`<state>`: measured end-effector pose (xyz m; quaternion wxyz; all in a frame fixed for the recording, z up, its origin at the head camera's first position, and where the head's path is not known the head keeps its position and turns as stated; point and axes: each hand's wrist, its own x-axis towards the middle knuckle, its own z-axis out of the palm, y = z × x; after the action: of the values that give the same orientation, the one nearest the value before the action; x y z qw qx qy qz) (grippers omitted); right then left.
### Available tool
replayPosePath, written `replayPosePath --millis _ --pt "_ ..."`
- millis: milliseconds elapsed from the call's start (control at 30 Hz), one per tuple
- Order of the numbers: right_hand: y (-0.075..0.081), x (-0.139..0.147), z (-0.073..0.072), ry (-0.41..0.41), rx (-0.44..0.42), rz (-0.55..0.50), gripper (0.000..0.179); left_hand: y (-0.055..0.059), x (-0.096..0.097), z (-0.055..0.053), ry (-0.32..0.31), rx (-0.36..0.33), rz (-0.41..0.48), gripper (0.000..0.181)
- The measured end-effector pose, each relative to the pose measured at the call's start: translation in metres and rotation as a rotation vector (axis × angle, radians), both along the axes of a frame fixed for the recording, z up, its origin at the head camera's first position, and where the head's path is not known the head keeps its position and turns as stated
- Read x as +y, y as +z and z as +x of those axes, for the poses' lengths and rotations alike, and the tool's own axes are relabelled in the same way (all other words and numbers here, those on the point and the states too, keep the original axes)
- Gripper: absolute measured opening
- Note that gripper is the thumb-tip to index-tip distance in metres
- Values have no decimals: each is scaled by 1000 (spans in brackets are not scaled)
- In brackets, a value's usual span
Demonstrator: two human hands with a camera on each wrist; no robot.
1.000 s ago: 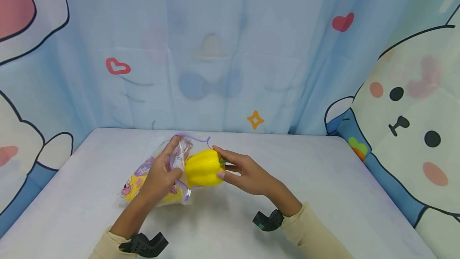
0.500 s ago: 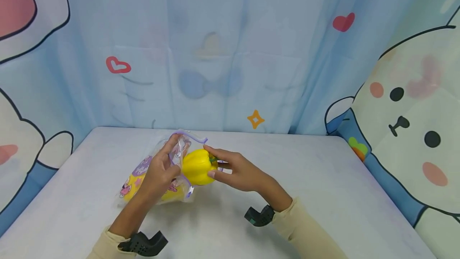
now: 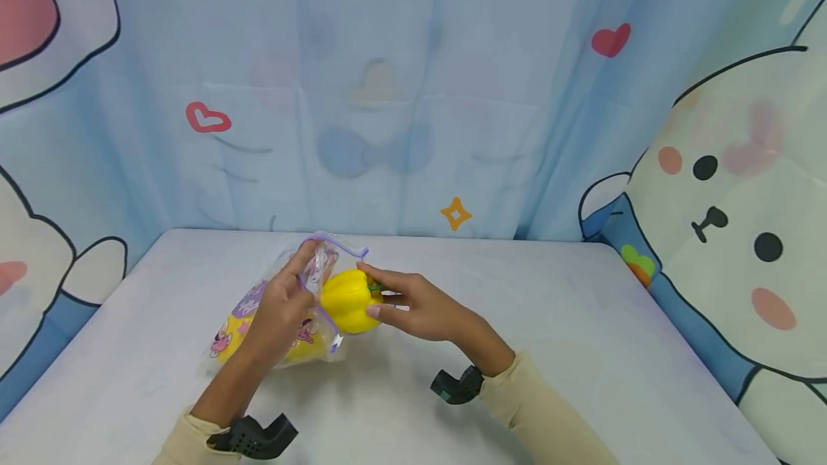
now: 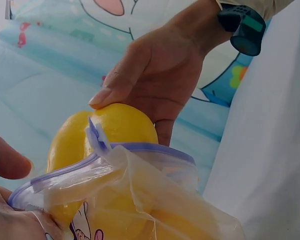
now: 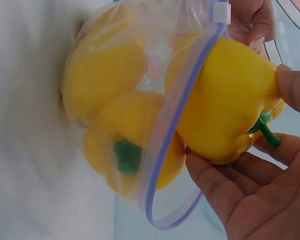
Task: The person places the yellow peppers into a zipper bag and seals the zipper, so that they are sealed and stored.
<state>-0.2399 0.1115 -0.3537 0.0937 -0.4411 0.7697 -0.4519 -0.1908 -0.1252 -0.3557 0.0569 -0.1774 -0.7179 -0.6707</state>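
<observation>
- A purple label and cartoon figures decorate a clear plastic bag on the white bench; the label's markings are too small to read.
- The bag's mouth gapes, edged by a purple zip strip with a white slider.
- Inside sit yellow shapes, apparently more peppers seen through cloudy film, one with a green top.
- A glossy yellow pepper, plump and lobed, lies in the bag's mouth, its stem end outside and its green stem pointing away from the opening.
- The left hand holds the bag at its mouth, forefinger stretched toward the rim.
- The right hand, partly spread, grips the pepper's stem end between thumb and fingers.
- Behind hangs a blue cartoon-print curtain.
</observation>
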Motion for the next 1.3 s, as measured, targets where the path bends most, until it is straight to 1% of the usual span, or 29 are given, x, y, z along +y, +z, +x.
replayPosePath --millis 67,267,433,567,800,900,1067,1133,1200,1300 --pt "1 -1 1 12 -9 -1 63 0 -1 0 -11 -2 13 71" --pt "2 -4 2 26 -8 -14 63 0 -1 -1 3 -17 22 70" --pt "1 -6 1 41 -11 -26 63 1 -2 -1 -12 -13 24 66" --pt "1 -8 1 22 -13 -8 62 2 -2 -1 -13 -20 5 64" --pt "1 -12 2 27 -15 6 62 4 -2 0 -33 -44 24 64" --pt "-2 -14 0 40 -15 -1 63 5 -2 1 -34 -47 27 64" --pt "-7 -19 -1 70 -35 -1 63 4 -2 0 -12 -85 12 63" --pt "-10 -21 0 63 -47 3 63 4 -2 -1 -8 -101 9 64" --pt "-12 -24 0 54 -51 2 63 4 -2 -1 -20 -109 23 64" --pt "-16 -28 -1 40 -33 14 63 5 -2 -1 -28 -116 34 64"
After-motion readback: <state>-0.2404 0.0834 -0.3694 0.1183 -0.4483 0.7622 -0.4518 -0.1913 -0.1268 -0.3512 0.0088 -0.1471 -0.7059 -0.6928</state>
